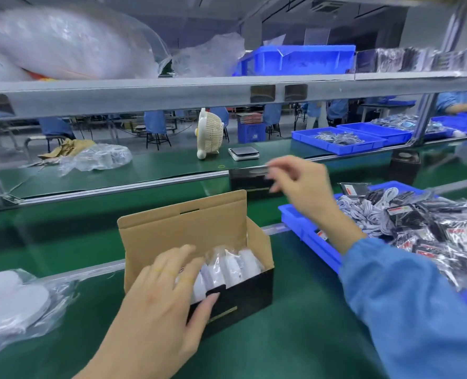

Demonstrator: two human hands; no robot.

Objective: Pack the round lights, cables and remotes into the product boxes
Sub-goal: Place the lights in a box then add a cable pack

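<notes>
Resting on the box: the left hand [160, 289] lies over the near-left corner of an open black product box with a brown cardboard lid flap [199, 258], fingers spread and fairly straight over the contents, thumb against the black front wall.
Box contents: round white lights in clear plastic wrap [228, 266] stand on edge in a row inside the box, which sits on the green work surface [295, 324].
Right hand: the right hand [299, 184] hangs in the air above and beyond the box, fingers loosely bent; it is motion-blurred, and whether it holds anything I cannot tell.
Right sleeve: a blue fabric sleeve [407, 305] covers the forearm.
Parts tray: a blue plastic tray [306, 231] to the right of the box holds white coiled cables [363, 212] and black items in clear bags with red-and-white labels [429, 231].
Loose lights: a clear bag of more round white lights [13, 302] lies at the left edge of the surface.
Another box: a second black box [250, 179] stands behind, near the right hand.
Background: a small cream desk fan [209, 134] stands on the far green bench.
</notes>
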